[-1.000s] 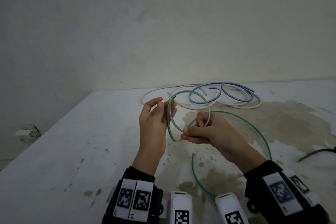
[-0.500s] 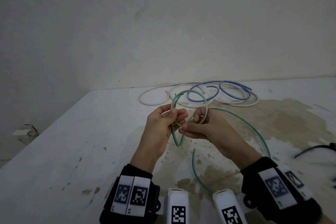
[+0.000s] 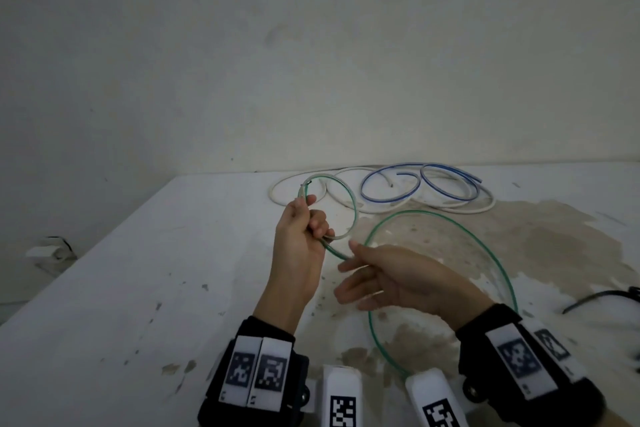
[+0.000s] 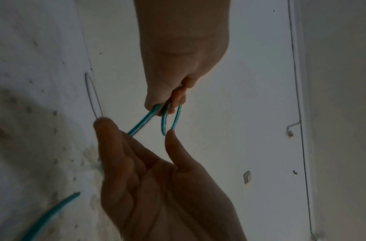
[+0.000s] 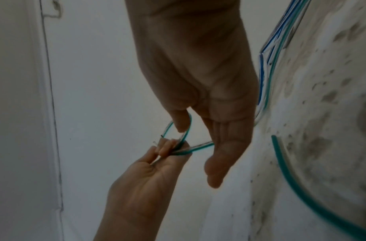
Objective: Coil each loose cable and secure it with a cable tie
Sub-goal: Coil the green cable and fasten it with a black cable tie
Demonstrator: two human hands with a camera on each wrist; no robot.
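A green cable (image 3: 485, 247) lies in one wide loop on the white table (image 3: 138, 288). Its far end is wound into a small coil (image 3: 354, 211) held up in the air. My left hand (image 3: 311, 218) grips that coil where the turns cross, fingers curled round them; the left wrist view shows the left hand (image 4: 173, 97) with the green strands (image 4: 144, 120) coming out of it. My right hand (image 3: 353, 274) hangs just below and right of the coil with its fingers straight and spread. In the right wrist view the right hand (image 5: 198, 130) has its thumb against the coil (image 5: 200, 146).
Behind the hands a white cable (image 3: 277, 194) and a blue cable (image 3: 384, 199) lie loose in overlapping loops near the wall. A black strap, perhaps a cable tie (image 3: 595, 298), lies at the right edge. The table's left edge runs diagonally at the left.
Both hands pinched the small coil before. My right hand has let go, opened and dropped a little lower, and my left hand holds the coil alone.
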